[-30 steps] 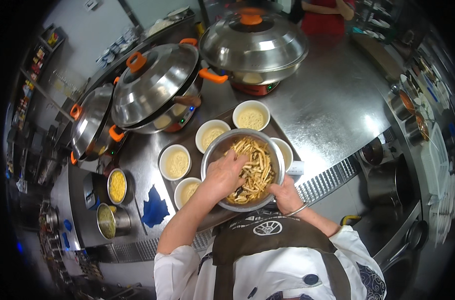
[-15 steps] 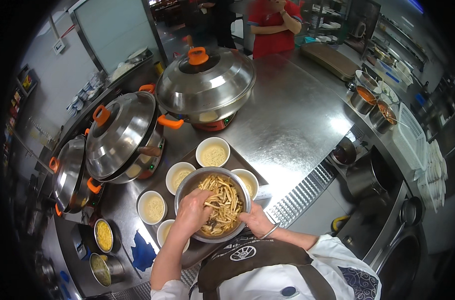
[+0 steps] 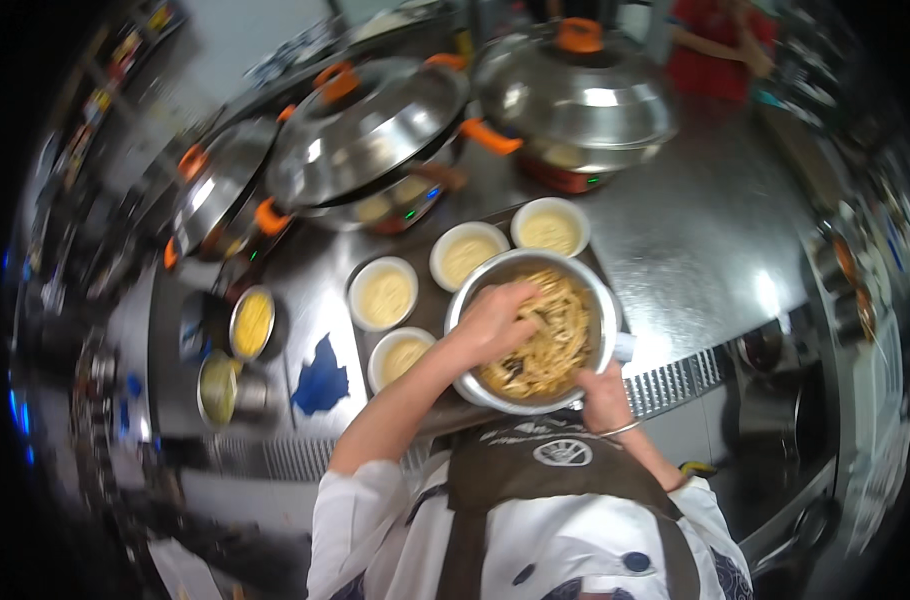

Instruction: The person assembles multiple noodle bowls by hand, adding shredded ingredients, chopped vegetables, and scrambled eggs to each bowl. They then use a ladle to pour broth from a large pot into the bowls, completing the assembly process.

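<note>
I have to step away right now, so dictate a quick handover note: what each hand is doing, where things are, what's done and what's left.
Left hand: down in the metal mixing bowl, fingers in the noodles; grip unclear.
Right hand: gripping the bowl's near rim.
The bowl sits on the steel counter, ringed by four small white bowls of pale yellow filling.
Done: small bowls filled with the pale filling.
Left: noodles are all in the mixing bowl, none portioned.

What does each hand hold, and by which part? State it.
Right hand grips the metal bowl by its near rim. Left hand is in the noodles; its grip cannot be told.
</note>
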Action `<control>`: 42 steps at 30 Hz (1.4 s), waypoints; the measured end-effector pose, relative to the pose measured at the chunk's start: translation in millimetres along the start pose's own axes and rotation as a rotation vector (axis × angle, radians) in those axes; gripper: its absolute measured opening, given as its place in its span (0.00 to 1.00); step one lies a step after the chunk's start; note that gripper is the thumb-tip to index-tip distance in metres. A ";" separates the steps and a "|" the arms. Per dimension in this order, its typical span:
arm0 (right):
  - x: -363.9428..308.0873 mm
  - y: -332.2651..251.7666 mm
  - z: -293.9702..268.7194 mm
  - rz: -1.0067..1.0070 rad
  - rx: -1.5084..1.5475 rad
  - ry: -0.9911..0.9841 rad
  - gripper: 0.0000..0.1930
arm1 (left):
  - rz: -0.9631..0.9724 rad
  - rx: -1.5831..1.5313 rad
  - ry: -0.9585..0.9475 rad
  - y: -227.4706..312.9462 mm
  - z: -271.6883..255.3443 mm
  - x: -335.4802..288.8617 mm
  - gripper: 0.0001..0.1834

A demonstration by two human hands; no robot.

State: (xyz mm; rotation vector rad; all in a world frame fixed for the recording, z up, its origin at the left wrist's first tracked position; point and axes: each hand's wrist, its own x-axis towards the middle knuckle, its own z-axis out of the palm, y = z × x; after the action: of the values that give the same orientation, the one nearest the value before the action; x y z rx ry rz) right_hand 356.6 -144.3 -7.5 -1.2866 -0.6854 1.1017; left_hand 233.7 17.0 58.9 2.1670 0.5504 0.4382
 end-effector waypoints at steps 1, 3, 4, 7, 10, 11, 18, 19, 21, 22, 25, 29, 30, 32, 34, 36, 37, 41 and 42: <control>-1.6 -1.5 4.2 0.055 0.236 0.043 0.21 | 0.011 -0.029 0.022 -1.0 1.5 1.2 0.16; -1.1 2.6 -1.7 0.058 0.184 0.037 0.22 | -0.073 -0.097 0.036 1.5 0.4 0.1 0.16; -0.9 3.5 0.2 0.052 0.200 0.021 0.22 | -0.134 -0.093 0.045 0.5 -1.1 -2.0 0.17; 0.7 1.1 5.3 0.047 0.255 0.036 0.23 | -0.342 -0.272 0.007 2.4 -7.2 -2.6 0.17; 5.5 6.0 5.4 0.055 0.220 0.012 0.23 | -0.353 -0.190 0.021 -7.5 -10.3 -5.1 0.16; 4.9 4.7 6.6 0.058 0.239 0.024 0.23 | -0.296 -0.081 0.047 -13.2 -8.0 -4.9 0.16; 4.9 3.3 7.8 0.022 0.257 0.048 0.21 | 0.022 0.100 0.094 -14.1 -1.4 -1.4 0.16; 4.5 4.2 6.9 0.022 0.242 0.047 0.21 | -0.039 0.073 0.067 -12.8 -2.5 -0.3 0.16; 4.9 6.1 5.1 0.019 0.211 0.041 0.21 | -0.160 0.021 0.016 -9.1 -7.0 1.0 0.15; 4.8 5.8 5.8 0.024 0.206 0.059 0.20 | -0.147 0.014 0.008 -10.2 -7.5 0.8 0.15; 5.2 2.7 10.3 0.037 0.221 0.091 0.18 | -0.156 -0.043 -0.007 -10.4 -12.9 -0.7 0.13; 1.4 -1.4 10.9 0.060 0.338 0.103 0.18 | -0.375 -0.408 -0.028 2.9 -26.1 -1.0 0.11; -0.8 -7.3 12.8 0.061 0.344 0.101 0.17 | -0.408 -0.553 -0.021 -4.1 -29.3 -2.5 0.12; -1.0 -8.2 10.3 0.077 0.333 0.061 0.17 | -0.376 -0.765 -0.017 -8.5 -46.2 -5.8 0.12; -1.8 -10.9 11.8 0.080 0.333 0.062 0.18 | -0.353 -0.868 0.112 -16.2 -65.6 -10.4 0.11; -3.1 -11.5 13.2 0.084 0.337 0.066 0.19 | -0.364 -0.829 0.191 -26.2 -92.3 -21.3 0.10; -3.1 -12.3 14.5 0.085 0.353 0.074 0.20 | -0.386 -0.812 0.232 -33.1 -103.7 -25.3 0.10; -4.0 -7.7 13.5 0.108 0.412 0.126 0.25 | -0.533 -0.662 0.357 -75.7 -128.7 -39.6 0.10; -5.2 -8.6 15.5 0.107 0.419 0.130 0.25 | -0.597 -0.547 0.367 -99.0 -129.9 -44.0 0.11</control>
State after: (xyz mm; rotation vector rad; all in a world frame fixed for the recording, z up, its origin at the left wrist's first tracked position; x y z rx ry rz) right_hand 342.9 -142.2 4.8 -1.0289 -0.2698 1.1632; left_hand 110.6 132.6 51.0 1.3231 1.0949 0.5718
